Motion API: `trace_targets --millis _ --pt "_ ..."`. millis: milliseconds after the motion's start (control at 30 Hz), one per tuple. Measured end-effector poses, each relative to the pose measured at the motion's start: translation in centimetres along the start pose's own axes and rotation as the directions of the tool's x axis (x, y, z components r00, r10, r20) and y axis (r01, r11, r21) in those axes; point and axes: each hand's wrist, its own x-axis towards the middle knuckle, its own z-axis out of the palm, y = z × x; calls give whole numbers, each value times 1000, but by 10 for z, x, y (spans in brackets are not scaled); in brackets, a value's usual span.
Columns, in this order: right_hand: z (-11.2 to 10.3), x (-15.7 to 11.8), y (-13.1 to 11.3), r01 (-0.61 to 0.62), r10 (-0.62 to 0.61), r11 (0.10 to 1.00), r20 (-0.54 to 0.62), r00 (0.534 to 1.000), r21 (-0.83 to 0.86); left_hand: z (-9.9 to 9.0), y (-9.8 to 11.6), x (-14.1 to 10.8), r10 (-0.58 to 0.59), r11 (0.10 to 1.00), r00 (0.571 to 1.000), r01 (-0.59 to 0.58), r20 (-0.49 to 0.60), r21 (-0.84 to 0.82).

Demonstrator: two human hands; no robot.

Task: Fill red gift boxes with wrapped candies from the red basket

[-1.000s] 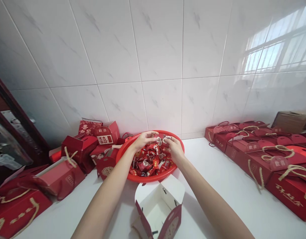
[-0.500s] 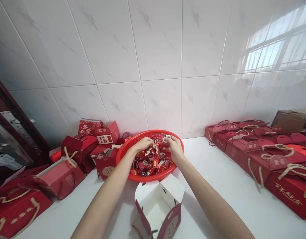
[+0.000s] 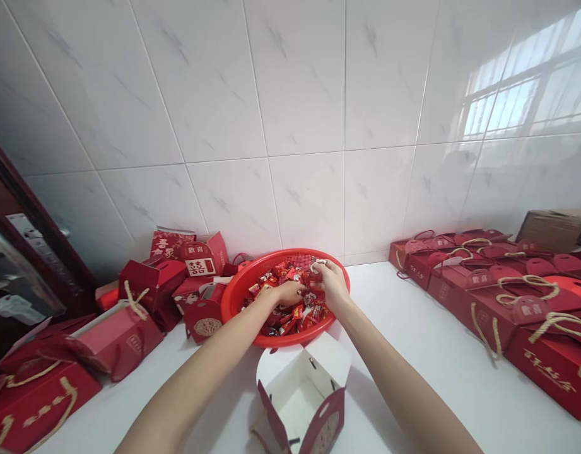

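Observation:
A red plastic basket (image 3: 232, 295) near the wall holds many wrapped candies (image 3: 297, 315), mostly red. My left hand (image 3: 290, 293) reaches down among them, its fingertips partly hidden, so what it touches cannot be told. Over the basket's right side, my right hand (image 3: 330, 277) pinches a dark and white wrapped candy (image 3: 317, 263) between thumb and fingers. In front of the basket stands an open box (image 3: 302, 391), dark red outside and white inside, its flaps raised and no candy visible in it.
Closed red gift boxes (image 3: 479, 290) with rope handles stand in rows at the right. More red boxes (image 3: 115, 340) crowd the left side. A brown cardboard box (image 3: 552, 228) is at the far right. The tiled wall (image 3: 304, 202) rises behind the white table (image 3: 385, 315).
My left hand has moved right and down, deeper into the candies. My right hand remains almost in place with the candy still pinched.

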Motion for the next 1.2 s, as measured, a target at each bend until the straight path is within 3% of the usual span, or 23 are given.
trace_targets --millis 167,400,567,633,733,833,900,1200 --pt "1 -1 -1 -5 5 1000 9 1000 -1 3 1 3 -29 1000 998 29 61 -5" --pt "1 -2 -1 9 -9 1000 8 1000 -4 -5 4 0 -67 991 997 63 -29 -117" --pt "0 1 1 -1 1 1000 1 1000 24 -22 7 -5 -134 960 980 91 -149 -265" --pt "0 2 2 1 0 999 -8 1000 34 -32 6 -10 -163 910 962 61 -219 -410" --pt "0 2 2 1 0 999 -20 1000 41 -44 7 -17 -183 761 936 -60 -302 -646" --pt "0 1 1 -16 17 999 -37 999 37 -49 9 -23 -191 625 921 -153 -340 -765" --pt "1 0 0 -36 38 999 -47 998 38 -50 11 -24 -198 582 917 -174 -346 -795" --pt "0 0 0 -43 45 998 -47 998 38 -54 14 -29 -169 647 908 -191 -384 -738"
